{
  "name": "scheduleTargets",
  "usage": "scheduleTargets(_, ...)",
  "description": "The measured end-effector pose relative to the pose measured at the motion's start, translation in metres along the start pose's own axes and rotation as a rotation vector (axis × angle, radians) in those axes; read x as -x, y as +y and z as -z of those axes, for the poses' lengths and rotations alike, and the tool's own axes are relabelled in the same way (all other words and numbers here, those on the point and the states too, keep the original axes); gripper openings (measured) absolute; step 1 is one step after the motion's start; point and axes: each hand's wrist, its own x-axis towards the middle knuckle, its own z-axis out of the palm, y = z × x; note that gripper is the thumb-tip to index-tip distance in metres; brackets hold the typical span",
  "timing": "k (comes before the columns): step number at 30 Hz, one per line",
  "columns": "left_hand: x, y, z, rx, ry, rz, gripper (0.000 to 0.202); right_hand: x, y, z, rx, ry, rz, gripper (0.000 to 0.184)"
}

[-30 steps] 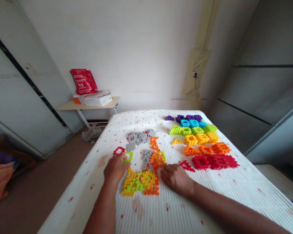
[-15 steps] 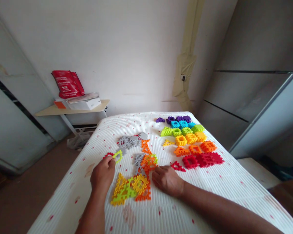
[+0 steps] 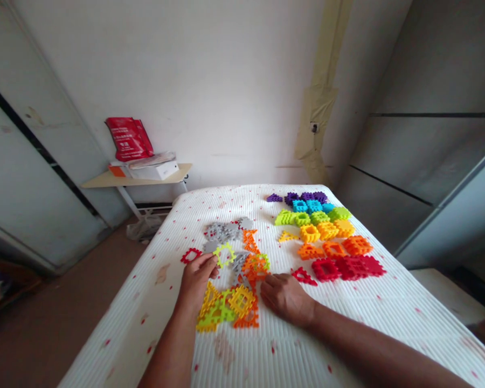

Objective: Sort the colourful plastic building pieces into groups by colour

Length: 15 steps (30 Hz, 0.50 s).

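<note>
My left hand (image 3: 199, 277) is closed, pinching a lime-green square frame piece (image 3: 225, 247) by its left edge, above the table. A red square frame piece (image 3: 191, 255) lies just left of those fingers. Behind them is a pile of grey pieces (image 3: 222, 231). My right hand (image 3: 286, 298) rests on the table, fingers curled under; whatever they may hold is hidden. It sits beside a loose heap of orange pieces (image 3: 254, 268). In front lie a yellow square piece (image 3: 241, 300) and lime pieces (image 3: 222, 312), overlapping.
Along the table's right side run colour-sorted rows of toothed blocks: purple (image 3: 307, 198), blue (image 3: 300, 206), lime (image 3: 319, 217), yellow (image 3: 328, 231), orange (image 3: 358, 245) and red (image 3: 347, 267). A white ribbed cloth (image 3: 242, 355) covers the table. A side table (image 3: 105, 179) holds a red bag (image 3: 128, 139).
My left hand has moved right with the lime-green frame piece, now showing the red frame piece fully. My right hand stays by the orange pieces. The whole view has shifted slightly.
</note>
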Motion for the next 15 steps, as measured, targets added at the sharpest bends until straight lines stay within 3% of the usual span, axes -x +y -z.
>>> scheduleTargets(5,0.002,-0.002,-0.003,-0.016,-0.062,0.016,0.042,-0.002,0.004,0.002,-0.045,0.027,-0.016,0.023)
scheduleTargets(10,0.008,-0.001,-0.012,-0.047,-0.179,0.037,0.04,-0.019,0.011,0.019,-0.194,0.158,-0.073,0.016)
scheduleTargets(15,0.016,0.002,-0.021,-0.104,-0.278,0.075,0.039,-0.041,0.01,0.027,-0.208,0.183,-0.06,0.044)
